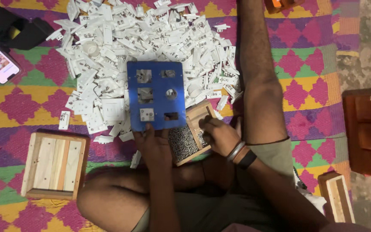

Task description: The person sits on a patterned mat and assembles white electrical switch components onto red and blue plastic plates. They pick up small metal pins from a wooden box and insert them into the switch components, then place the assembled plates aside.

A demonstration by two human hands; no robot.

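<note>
Your left hand (pixel 151 139) grips the bottom edge of the flat blue metal plate with cut-out windows (pixel 156 95), thumb on its face just below a small white square part seated in the lower-left window (pixel 147 114). The plate lies directly ahead of that hand, overlapping the big heap of white plastic switch parts (pixel 142 43) spread on the patterned woven mat (pixel 310 73). Your right hand (pixel 220 135), fingers curled and pinched narrow, dips into the shallow wooden tray of small dark screws (pixel 185 144), which sits under the plate's right corner; whether it holds a screw, you cannot tell. An empty-looking wooden box (pixel 54 165) lies well left.
</note>
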